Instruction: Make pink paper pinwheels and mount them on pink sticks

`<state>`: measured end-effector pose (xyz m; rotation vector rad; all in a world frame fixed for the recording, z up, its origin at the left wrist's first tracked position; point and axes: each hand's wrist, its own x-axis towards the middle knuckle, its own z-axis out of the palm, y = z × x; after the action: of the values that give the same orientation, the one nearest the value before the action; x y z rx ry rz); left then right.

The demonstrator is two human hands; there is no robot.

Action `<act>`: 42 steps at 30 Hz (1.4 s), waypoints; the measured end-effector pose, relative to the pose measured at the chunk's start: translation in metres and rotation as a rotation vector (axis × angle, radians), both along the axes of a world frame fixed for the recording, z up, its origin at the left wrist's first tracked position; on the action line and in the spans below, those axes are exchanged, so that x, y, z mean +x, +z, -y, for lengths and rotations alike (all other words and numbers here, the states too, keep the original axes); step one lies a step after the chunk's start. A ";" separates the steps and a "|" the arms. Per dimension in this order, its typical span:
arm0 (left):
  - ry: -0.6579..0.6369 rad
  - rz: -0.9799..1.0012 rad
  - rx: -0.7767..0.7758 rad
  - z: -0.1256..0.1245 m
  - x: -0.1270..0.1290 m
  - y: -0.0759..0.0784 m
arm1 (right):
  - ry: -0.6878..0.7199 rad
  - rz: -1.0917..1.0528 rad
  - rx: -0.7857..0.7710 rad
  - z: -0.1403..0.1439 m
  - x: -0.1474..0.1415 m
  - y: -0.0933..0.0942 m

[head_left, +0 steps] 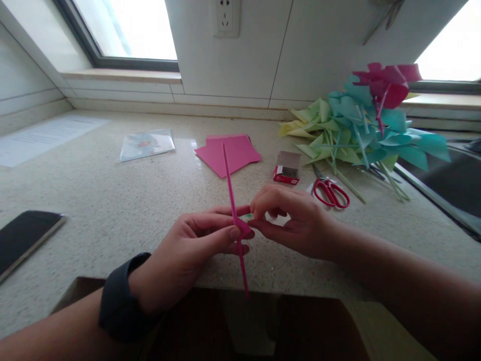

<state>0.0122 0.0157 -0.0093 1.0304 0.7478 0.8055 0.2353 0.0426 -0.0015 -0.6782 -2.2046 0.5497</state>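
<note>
Between the two hands, above the tabletop edge, the pink stick stands near upright, pinched at mid-length by the left hand, the right hand pinching a pink paper fold against it; judged best done with steady, aligned grip.

A red box stands open on the speckled counter. Just right of the box lie red scissors. Left of the box is a stack of pink paper, and further left a clear plastic bag. Behind and right of the box is a pile of paper pinwheels. Far left of the box, near the counter edge, lies a dark phone.
</note>
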 end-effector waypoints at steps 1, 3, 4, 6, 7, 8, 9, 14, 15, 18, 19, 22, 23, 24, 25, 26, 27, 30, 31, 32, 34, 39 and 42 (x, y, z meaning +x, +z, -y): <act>0.000 -0.002 0.000 0.000 0.000 0.000 | -0.023 -0.003 -0.046 0.002 0.000 -0.001; 0.007 -0.019 0.004 -0.001 0.000 -0.001 | -0.049 -0.028 -0.168 0.005 0.000 -0.003; 0.012 -0.026 0.010 -0.001 0.000 -0.001 | -0.046 -0.046 -0.242 0.006 0.000 -0.002; 0.020 -0.030 0.019 -0.001 0.001 0.000 | -0.005 -0.080 -0.404 0.006 0.002 0.001; 0.021 -0.023 0.019 -0.001 0.001 0.000 | 0.023 -0.094 -0.490 0.006 0.002 0.003; 0.021 -0.011 0.016 0.000 0.001 0.000 | 0.054 -0.102 -0.571 0.005 0.003 0.006; 0.018 0.004 0.010 0.000 0.001 0.000 | 0.081 -0.108 -0.647 0.005 0.004 0.008; 0.002 0.020 0.022 0.000 0.001 0.001 | 0.139 -0.096 -0.885 0.000 0.004 0.015; -0.002 0.017 0.030 0.000 0.001 0.001 | 0.146 -0.095 -0.901 0.000 0.004 0.016; -0.005 0.008 0.042 0.000 0.000 0.001 | 0.171 -0.106 -0.915 -0.002 0.003 0.017; -0.003 0.005 0.045 0.000 0.000 0.001 | 0.183 -0.116 -0.920 -0.002 0.002 0.017; -0.004 -0.016 0.054 0.000 -0.001 0.001 | 0.230 -0.138 -0.916 -0.003 0.002 0.017; -0.008 -0.023 0.056 0.000 -0.001 0.001 | 0.240 -0.136 -0.900 -0.003 0.002 0.018; -0.013 -0.029 0.058 0.000 -0.001 0.001 | 0.243 -0.128 -0.880 -0.003 0.002 0.018; -0.016 -0.036 0.061 0.000 -0.001 0.001 | 0.238 -0.116 -0.859 -0.004 0.002 0.018; -0.018 -0.041 0.064 0.000 -0.001 0.002 | 0.230 -0.104 -0.839 -0.004 0.002 0.018; -0.019 -0.045 0.066 0.000 -0.001 0.002 | 0.221 -0.093 -0.819 -0.004 0.002 0.019; -0.007 -0.045 0.060 0.000 -0.001 0.001 | 0.222 -0.072 -0.765 -0.004 0.003 0.018; -0.002 -0.042 0.053 0.000 -0.001 0.001 | 0.230 -0.066 -0.750 -0.004 0.003 0.018; 0.002 -0.036 0.046 0.000 -0.001 0.001 | 0.242 -0.062 -0.741 -0.004 0.004 0.017; 0.001 -0.015 0.038 0.000 -0.001 0.001 | 0.267 -0.069 -0.736 -0.005 0.005 0.015; -0.042 0.024 0.032 0.000 -0.002 0.000 | 0.274 -0.113 -0.732 -0.007 0.007 0.012; -0.029 0.026 0.004 0.000 -0.003 -0.001 | 0.264 -0.134 -0.745 -0.007 0.007 0.012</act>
<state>0.0095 0.0154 -0.0100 1.0302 0.7080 0.7947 0.2426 0.0498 0.0107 -0.6862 -1.9458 1.5452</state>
